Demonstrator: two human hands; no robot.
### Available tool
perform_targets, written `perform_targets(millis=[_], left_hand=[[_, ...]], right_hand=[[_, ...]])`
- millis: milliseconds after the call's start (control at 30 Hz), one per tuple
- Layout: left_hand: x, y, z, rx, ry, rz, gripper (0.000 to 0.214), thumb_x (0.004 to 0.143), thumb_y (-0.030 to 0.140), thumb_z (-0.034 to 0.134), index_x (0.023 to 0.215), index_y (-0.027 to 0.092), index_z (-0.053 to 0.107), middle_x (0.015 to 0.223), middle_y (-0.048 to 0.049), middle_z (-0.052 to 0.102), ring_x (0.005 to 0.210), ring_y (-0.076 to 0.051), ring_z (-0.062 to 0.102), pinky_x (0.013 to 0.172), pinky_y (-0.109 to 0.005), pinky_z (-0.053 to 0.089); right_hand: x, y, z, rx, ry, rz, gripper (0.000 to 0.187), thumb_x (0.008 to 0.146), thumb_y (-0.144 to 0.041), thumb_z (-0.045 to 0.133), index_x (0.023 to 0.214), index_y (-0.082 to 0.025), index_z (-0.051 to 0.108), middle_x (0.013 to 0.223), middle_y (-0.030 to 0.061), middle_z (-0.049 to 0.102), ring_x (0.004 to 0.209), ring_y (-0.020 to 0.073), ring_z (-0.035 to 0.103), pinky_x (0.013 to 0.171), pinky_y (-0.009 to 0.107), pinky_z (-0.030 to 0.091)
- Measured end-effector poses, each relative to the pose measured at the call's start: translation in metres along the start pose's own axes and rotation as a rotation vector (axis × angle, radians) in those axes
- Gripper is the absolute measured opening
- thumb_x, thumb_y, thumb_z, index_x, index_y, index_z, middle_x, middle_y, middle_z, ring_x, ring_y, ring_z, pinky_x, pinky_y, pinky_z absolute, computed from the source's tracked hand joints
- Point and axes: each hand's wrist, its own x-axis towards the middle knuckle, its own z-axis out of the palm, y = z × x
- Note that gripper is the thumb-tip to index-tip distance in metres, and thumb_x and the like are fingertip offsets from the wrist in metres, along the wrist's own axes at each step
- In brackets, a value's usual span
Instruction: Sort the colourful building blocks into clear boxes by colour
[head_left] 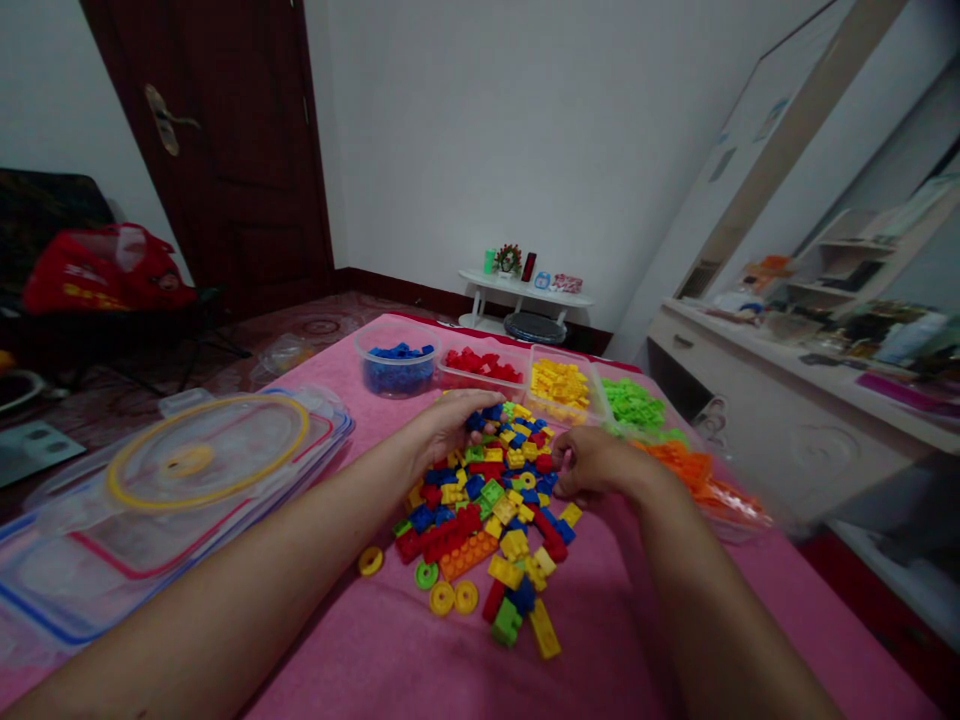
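Note:
A heap of mixed building bricks (487,495) in red, blue, yellow, green and orange lies on the pink cloth (592,640). At the heap's far left side my left hand (450,420) is closed around blue bricks (486,415). My right hand (589,462) is at the right edge of the heap, its fingers curled down by some blue bricks. Whether it grips one is hidden. Behind the heap stand clear tubs of sorted bricks: blue (400,372), red (482,366), yellow (559,384) and green (634,403). Orange bricks (694,475) fill a container beyond my right wrist.
Stacked clear lids (202,460) with coloured rims lie on the left of the table. Yellow rings (442,598) and a green ring (427,575) sit at the heap's near edge. A white side table (525,287) stands by the wall, with a dresser (795,370) at right.

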Motion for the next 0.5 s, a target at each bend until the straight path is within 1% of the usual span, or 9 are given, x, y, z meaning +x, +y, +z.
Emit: perform_targets(millis=[200, 233, 300, 400, 467, 500], left_hand=[[0.002, -0.003, -0.002, 0.002, -0.010, 0.024, 0.022, 0.072, 0.024, 0.064, 0.089, 0.011, 0.062, 0.076, -0.0054, 0.061, 0.046, -0.003, 0.047, 0.032, -0.010, 0.027], [0.003, -0.004, -0.003, 0.005, -0.011, 0.025, 0.023, 0.071, 0.024, 0.065, 0.089, 0.011, 0.063, 0.076, -0.0057, 0.061, 0.046, -0.003, 0.047, 0.032, -0.010, 0.027], [0.003, -0.005, -0.003, 0.008, -0.021, 0.029, 0.024, 0.071, 0.025, 0.066, 0.090, 0.011, 0.063, 0.078, -0.0064, 0.062, 0.046, -0.003, 0.048, 0.033, -0.010, 0.027], [0.000, -0.004, 0.001, 0.014, -0.042, 0.024, 0.027, 0.071, 0.027, 0.066, 0.093, 0.012, 0.063, 0.079, -0.0065, 0.063, 0.047, -0.004, 0.050, 0.033, -0.010, 0.028], [-0.004, -0.002, 0.005, 0.013, -0.053, -0.005, 0.029, 0.074, 0.032, 0.064, 0.095, 0.013, 0.062, 0.079, -0.0063, 0.062, 0.049, -0.006, 0.054, 0.033, -0.011, 0.031], [-0.006, -0.001, 0.008, 0.002, -0.067, -0.031, 0.031, 0.075, 0.036, 0.062, 0.097, 0.014, 0.062, 0.080, -0.0063, 0.062, 0.051, -0.007, 0.056, 0.035, -0.011, 0.034]], right_hand=[[0.006, -0.005, 0.011, 0.033, -0.076, -0.010, 0.034, 0.053, -0.015, 0.068, 0.086, -0.019, 0.059, 0.064, -0.0023, 0.062, 0.048, 0.0108, 0.057, 0.043, 0.018, 0.039], [0.006, -0.005, 0.011, 0.017, -0.078, -0.018, 0.034, 0.053, -0.015, 0.067, 0.086, -0.019, 0.059, 0.064, -0.0025, 0.062, 0.048, 0.0108, 0.056, 0.043, 0.018, 0.038], [0.004, -0.004, 0.008, -0.057, -0.057, -0.035, 0.028, 0.052, -0.015, 0.067, 0.078, -0.019, 0.058, 0.063, -0.0026, 0.061, 0.048, 0.0112, 0.056, 0.043, 0.019, 0.037], [-0.004, -0.005, -0.004, -0.162, 0.042, -0.064, 0.018, 0.052, -0.017, 0.066, 0.067, -0.018, 0.056, 0.060, -0.0025, 0.059, 0.051, 0.0110, 0.054, 0.044, 0.019, 0.034], [-0.013, -0.012, -0.015, -0.154, 0.157, -0.122, 0.013, 0.056, -0.017, 0.063, 0.067, -0.018, 0.056, 0.058, -0.0026, 0.058, 0.051, 0.0106, 0.053, 0.044, 0.019, 0.033], [-0.018, -0.018, -0.019, -0.125, 0.234, -0.173, 0.011, 0.059, -0.018, 0.061, 0.068, -0.018, 0.056, 0.059, -0.0023, 0.058, 0.052, 0.0105, 0.053, 0.046, 0.019, 0.033]])
